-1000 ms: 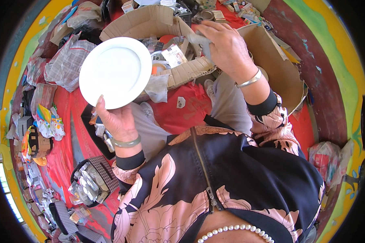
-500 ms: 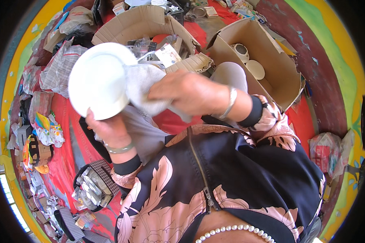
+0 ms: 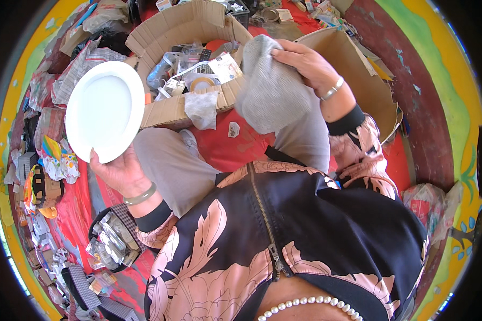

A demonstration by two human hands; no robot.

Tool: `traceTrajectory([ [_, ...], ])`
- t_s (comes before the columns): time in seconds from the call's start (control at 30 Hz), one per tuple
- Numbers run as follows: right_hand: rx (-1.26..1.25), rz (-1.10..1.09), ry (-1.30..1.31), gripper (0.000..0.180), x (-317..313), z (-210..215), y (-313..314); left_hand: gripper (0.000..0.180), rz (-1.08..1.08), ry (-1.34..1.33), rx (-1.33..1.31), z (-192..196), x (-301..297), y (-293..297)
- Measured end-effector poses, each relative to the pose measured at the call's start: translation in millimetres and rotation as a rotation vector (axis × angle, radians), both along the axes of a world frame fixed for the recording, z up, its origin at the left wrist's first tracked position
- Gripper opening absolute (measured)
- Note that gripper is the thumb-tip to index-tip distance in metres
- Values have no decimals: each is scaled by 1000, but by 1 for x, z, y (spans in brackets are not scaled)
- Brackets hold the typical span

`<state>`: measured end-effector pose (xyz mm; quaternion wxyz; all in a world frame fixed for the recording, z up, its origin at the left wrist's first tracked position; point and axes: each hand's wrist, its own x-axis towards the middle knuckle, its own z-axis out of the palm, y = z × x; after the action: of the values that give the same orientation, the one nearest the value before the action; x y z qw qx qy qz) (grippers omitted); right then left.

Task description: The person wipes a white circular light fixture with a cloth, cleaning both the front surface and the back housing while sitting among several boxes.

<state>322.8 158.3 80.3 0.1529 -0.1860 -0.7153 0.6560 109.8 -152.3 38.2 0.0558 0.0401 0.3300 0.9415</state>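
Observation:
A white plate (image 3: 105, 109) is tilted up at the left, gripped at its lower edge by my left hand (image 3: 121, 170), thumb on the front and fingers behind. From my right hand (image 3: 310, 64) hangs a grey cloth (image 3: 276, 88), pinched near its top between thumb and fingers. The cloth is apart from the plate and hangs above my right knee. Between the two hands, farther off, stands an open cardboard box (image 3: 160, 115) of mixed small goods, among them a roll of tape (image 3: 202, 84) and a white card (image 3: 225, 67).
At the right stands another open cardboard box (image 3: 367, 91), partly hidden behind my right hand. A checked bin (image 3: 126, 216) with packaged items sits on the red floor sheet (image 3: 72, 214) at the left. Bags and loose goods line the left side; a clear plastic bag (image 3: 426, 200) lies right.
My right hand has drawn the cloth off the plate, up and to the right. The left hand has moved the plate slightly left and turned it.

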Motion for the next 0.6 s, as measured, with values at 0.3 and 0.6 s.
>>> traceTrajectory([
  [0.3,847,252,-260,53,-46,-96,30,65,-37,-25,-57,-4,7,4],
  [0.6,1240,163,-6,52,-43,-60,-29,66,-84,-25,-68,-9,5,9],
])
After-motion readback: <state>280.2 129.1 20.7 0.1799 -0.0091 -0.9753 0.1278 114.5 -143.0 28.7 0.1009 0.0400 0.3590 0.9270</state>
